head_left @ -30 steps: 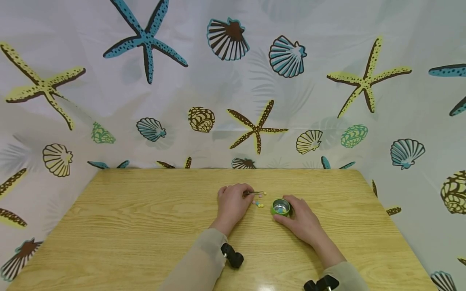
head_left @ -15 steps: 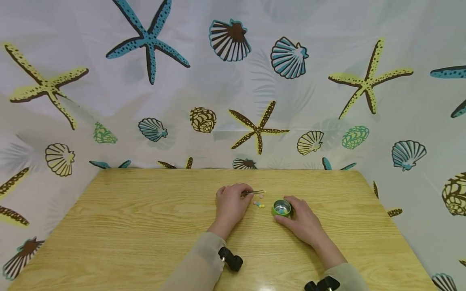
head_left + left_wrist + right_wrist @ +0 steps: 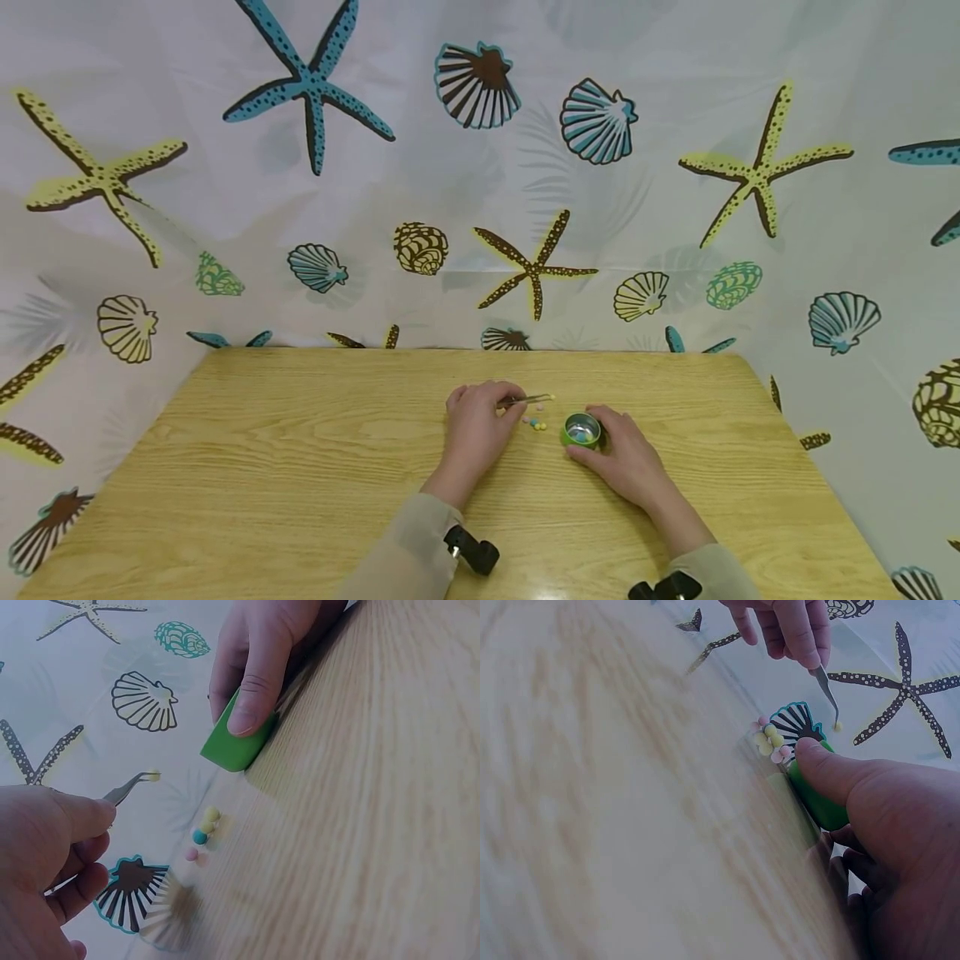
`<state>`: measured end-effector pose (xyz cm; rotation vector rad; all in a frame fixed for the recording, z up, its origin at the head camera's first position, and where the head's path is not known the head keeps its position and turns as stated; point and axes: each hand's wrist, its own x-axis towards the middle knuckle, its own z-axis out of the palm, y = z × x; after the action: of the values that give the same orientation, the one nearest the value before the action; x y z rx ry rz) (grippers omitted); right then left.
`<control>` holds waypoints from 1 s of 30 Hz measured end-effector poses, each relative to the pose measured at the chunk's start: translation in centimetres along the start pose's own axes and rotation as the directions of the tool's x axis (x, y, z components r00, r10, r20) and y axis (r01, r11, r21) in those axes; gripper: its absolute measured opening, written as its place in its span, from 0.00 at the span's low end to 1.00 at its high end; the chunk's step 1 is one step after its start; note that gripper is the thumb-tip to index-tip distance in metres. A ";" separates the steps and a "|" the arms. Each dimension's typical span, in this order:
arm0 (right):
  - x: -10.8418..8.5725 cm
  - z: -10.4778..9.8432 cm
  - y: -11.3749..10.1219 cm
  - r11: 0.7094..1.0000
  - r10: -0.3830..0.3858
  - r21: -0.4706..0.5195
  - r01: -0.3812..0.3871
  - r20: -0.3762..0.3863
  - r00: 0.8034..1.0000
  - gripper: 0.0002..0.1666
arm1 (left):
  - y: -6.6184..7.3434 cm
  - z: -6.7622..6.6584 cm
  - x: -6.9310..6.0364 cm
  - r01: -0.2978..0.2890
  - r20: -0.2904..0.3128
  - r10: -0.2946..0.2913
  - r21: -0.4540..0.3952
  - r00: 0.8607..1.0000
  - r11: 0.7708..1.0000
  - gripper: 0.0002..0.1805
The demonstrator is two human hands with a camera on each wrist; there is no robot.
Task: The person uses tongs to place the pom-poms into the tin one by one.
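Observation:
Metal tweezers are pinched in my left hand, and their bent tips hold a yellow bead above the table. My right hand grips a small green tin round its side; the tin stands upright with its silvery inside facing up and some blue and yellow beads in it. Between the hands lie several loose beads: a blue one, yellow ones and a pink one. In the right wrist view the thumb presses the green tin.
A light wooden table spreads under both hands. Behind it and at its sides hangs a white cloth printed with starfish and shells. A black device is strapped at each wrist.
The tweezers have lifted slightly and moved a little to the right with the yellow bead at their tips. The right hand and the tin have stayed nearly still.

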<state>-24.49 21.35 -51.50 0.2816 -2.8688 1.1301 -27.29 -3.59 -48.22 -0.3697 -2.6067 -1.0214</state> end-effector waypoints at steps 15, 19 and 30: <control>-0.1 0.0 0.2 1.000 -0.012 0.003 0.012 -0.006 1.000 0.43 | 1.2 -0.4 -0.9 -0.052 0.037 0.052 -0.006 0.998 0.999 0.05; -0.1 0.0 0.2 1.000 -0.011 0.004 0.011 -0.009 1.000 0.42 | 1.6 -0.1 -1.1 -0.072 0.046 0.072 0.008 0.996 0.997 0.04; -0.1 -0.1 0.0 1.000 0.005 0.004 -0.005 0.003 1.000 0.43 | 2.2 0.7 -1.7 -0.096 0.086 0.095 0.006 0.992 0.995 0.03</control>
<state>-24.41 21.45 -51.43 0.2760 -2.8716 1.1371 -25.09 -1.74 -48.04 -0.5418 -2.6393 -0.9809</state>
